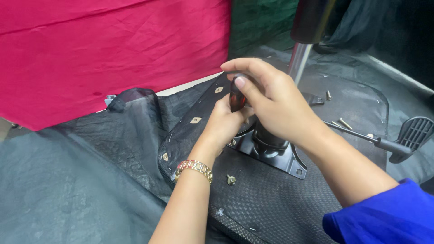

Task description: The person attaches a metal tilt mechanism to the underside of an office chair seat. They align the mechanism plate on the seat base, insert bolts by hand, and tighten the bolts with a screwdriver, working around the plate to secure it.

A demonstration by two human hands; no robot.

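My right hand (271, 101) is closed over the top of a screwdriver handle (237, 97), dark with a red part. My left hand (224, 124) grips lower down on the same tool, wrist wearing a gold bracelet (194, 168). The tool stands over a black metal mounting plate (289, 160) bolted to the upturned underside of a chair seat (266, 199) covered in black fabric. A chrome gas cylinder (299, 58) rises from the plate. A loose bolt (231, 180) lies on the seat just below my left wrist. The tool's tip is hidden behind my hands.
A lever with a black paddle handle (413, 133) sticks out right from the mechanism. Several loose screws (344, 123) lie on the seat's far side. Grey fabric (68, 180) covers the ground at left, and a red cloth (104, 49) hangs behind.
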